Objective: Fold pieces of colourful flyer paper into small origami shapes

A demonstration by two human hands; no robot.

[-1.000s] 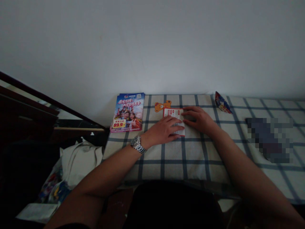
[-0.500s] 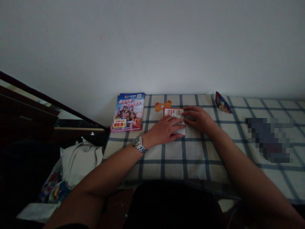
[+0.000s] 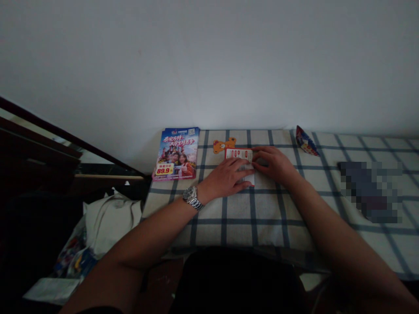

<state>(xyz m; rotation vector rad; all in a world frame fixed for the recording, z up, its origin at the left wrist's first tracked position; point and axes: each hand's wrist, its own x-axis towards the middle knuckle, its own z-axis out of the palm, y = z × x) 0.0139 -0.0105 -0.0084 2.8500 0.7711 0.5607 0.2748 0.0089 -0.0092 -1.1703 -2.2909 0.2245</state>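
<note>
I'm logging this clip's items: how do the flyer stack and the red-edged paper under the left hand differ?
The flyer stack shows a colourful picture on blue; the red-edged paper is mostly white with red print. The stack looks larger than the paper. The stack lies untouched, while the left hand covers part of the paper. Both lie on the checked cloth.

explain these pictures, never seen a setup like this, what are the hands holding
There is no machine, just a person's bare hands, filmed by one head-worn camera looking forward and down. The left hand lies spread over a small white printed paper with red edges; the right hand touches the paper's right edge, though whether it pinches is unclear. On the off-white cloth with blue checks are also a stack of colourful printed flyers, an orange bear shape, a folded blue and red piece and a blurred dark object.
</note>
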